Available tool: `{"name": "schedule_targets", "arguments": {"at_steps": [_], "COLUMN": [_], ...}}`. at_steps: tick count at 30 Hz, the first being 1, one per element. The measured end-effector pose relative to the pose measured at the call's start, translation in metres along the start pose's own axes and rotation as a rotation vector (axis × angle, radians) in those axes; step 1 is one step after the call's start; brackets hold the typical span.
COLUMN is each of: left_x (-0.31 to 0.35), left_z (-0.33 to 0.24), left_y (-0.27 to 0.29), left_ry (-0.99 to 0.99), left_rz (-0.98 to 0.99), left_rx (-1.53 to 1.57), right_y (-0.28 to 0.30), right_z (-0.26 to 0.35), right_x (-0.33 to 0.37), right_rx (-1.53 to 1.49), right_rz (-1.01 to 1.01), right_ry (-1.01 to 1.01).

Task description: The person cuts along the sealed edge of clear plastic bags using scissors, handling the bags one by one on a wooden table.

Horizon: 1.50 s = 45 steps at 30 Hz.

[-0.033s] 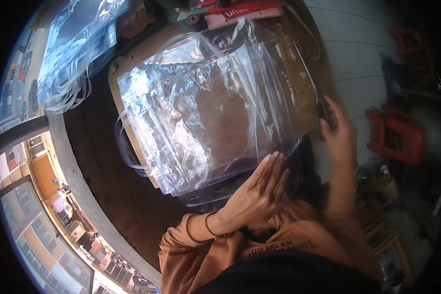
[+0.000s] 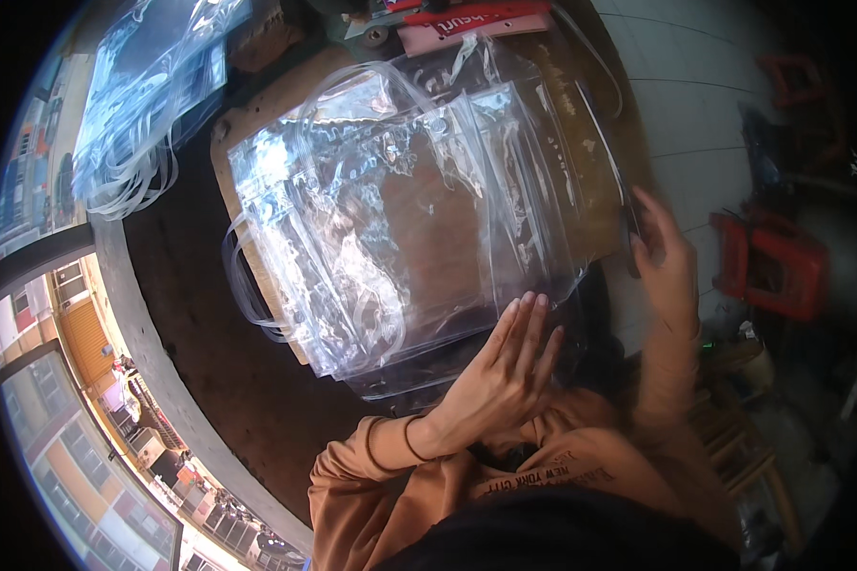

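Note:
A clear plastic bag (image 2: 438, 228) with looped see-through handles lies flat on the brown board, more clear plastic layers under it. My left hand (image 2: 505, 381) rests at the bag's near edge, fingers stretched out and close together, the fingertips touching the plastic. Beyond the bag's right side, my right hand (image 2: 667, 266) is closed on the dark handles of a pair of scissors (image 2: 605, 138). Their long thin blades point away from me, apart from the bag and over the board's right part.
More clear plastic bags (image 2: 152, 105) with hanging handles are heaped at the far left. A pink and red item (image 2: 476, 29) and a grey roll (image 2: 375, 36) lie at the board's far end. To the right, a red stool (image 2: 771, 266) stands on the tiled floor.
My right hand has shifted slightly to the right with the scissors. The left hand and the bag have hardly moved.

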<state>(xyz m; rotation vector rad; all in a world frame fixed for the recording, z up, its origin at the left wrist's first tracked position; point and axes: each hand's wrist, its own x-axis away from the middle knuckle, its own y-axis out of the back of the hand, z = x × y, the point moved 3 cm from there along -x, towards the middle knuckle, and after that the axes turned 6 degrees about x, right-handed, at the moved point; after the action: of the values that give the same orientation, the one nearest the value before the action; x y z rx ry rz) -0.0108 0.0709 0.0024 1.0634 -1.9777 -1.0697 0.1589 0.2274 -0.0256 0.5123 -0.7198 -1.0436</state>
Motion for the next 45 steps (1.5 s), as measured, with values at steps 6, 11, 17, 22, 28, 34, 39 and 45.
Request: {"name": "schedule_targets", "arguments": {"at_steps": [6,11,17,22,28,34,39,45], "left_x": [-0.005,-0.005,0.002,0.005,0.008,0.009,0.010,0.008], "left_z": [-0.009,-0.002,0.005,-0.002,-0.014,-0.020,-0.020,-0.020], "left_y": [-0.025,-0.035,-0.025,0.006,0.016,0.018,0.014,0.011], "left_ry": [0.093,0.131,0.044,0.064,0.006,-0.029,-0.094,-0.147], "left_rz": [-0.175,-0.173,-0.284,-0.291,-0.274,-0.283,-0.287,-0.298], "left_rx": [-0.072,-0.087,0.041,0.127,0.118,0.105,0.132,0.047], "right_y": [0.007,-0.001,-0.020,-0.028,-0.014,-0.007,-0.008,-0.010], "right_z": [-0.032,-0.035,-0.032,-0.023,-0.020,0.012,0.014,0.016], "right_x": [0.019,0.044,0.083,0.099,0.099,0.091,0.085,0.084], "right_rx": [-0.573,-0.655,-0.793,-0.842,-0.760,-0.711,-0.684,-0.629], "right_rz": [0.181,0.334,0.373,0.450,0.566,0.583,0.605,0.579], "right_ry": [0.103,0.075,-0.130,-0.228,-0.161,-0.187,-0.152,-0.174]}}
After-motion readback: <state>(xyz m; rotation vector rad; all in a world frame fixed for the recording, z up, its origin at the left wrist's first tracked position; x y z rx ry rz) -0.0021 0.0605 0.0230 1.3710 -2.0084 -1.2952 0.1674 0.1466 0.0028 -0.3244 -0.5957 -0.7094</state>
